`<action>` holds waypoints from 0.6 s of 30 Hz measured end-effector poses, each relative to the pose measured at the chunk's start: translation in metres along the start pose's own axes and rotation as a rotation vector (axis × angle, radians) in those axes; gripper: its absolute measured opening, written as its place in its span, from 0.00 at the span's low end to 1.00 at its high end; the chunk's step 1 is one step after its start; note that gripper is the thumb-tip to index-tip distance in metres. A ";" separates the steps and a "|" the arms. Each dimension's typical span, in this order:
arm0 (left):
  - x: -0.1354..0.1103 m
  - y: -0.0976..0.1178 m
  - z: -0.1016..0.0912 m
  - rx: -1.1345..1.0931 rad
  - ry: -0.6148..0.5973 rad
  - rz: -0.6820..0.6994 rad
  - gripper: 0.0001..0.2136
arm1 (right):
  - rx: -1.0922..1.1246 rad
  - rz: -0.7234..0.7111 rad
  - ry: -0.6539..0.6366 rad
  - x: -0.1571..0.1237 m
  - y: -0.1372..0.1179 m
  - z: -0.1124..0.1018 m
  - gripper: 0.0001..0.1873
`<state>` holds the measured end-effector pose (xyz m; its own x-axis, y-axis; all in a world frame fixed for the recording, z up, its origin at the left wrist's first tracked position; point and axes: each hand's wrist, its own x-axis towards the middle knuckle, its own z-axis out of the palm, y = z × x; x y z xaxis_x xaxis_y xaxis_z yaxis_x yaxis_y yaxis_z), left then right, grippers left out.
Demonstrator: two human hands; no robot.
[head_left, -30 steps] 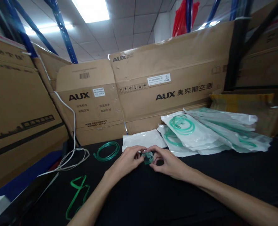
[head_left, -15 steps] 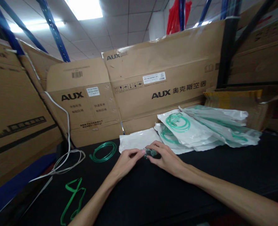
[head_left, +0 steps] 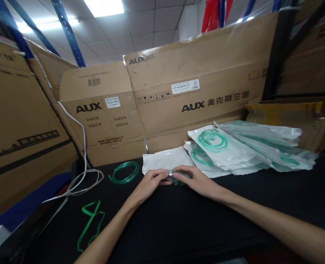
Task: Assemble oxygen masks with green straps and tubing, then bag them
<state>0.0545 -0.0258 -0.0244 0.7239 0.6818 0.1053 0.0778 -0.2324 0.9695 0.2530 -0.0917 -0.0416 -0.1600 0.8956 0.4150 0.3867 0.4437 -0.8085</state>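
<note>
Both hands meet over the black table, at the front edge of a flat white pouch (head_left: pixel 165 160). Between them is a small, clear greenish plastic piece (head_left: pixel 177 182) with a shiny, silvery part at its left end. My left hand (head_left: pixel 154 179) pinches that left end between thumb and fingers. My right hand (head_left: pixel 194 179) is closed over the right side and hides much of the piece, so its full shape cannot be made out. A coil of green tubing (head_left: pixel 123 173) lies left of my left hand. A bright green strap (head_left: pixel 92 220) lies loose beside my left forearm.
White-backed clear packs (head_left: pixel 234 157) with green tubing inside are piled at the right rear. Cardboard panels (head_left: pixel 162 124) stand along the back, and a brown carton (head_left: pixel 286 112) sits behind the packs. A white cable (head_left: pixel 83 146) loops down at the left.
The view has shifted slightly. My left fingers have closed further around the plastic piece's left end, and my right hand has folded over its right side. The silvery part now shows.
</note>
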 end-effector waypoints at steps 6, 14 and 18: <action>0.006 -0.012 0.001 -0.026 0.050 -0.010 0.18 | 0.100 0.067 0.013 0.002 0.009 0.000 0.14; 0.006 -0.017 0.013 0.019 0.113 0.059 0.20 | 0.194 0.117 0.005 0.001 0.014 0.001 0.18; 0.006 -0.020 0.017 0.083 0.201 0.108 0.16 | 0.194 0.129 0.015 0.000 0.012 0.001 0.16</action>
<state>0.0693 -0.0290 -0.0474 0.5808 0.7723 0.2574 0.0694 -0.3620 0.9296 0.2563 -0.0861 -0.0515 -0.1064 0.9453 0.3085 0.2214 0.3250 -0.9195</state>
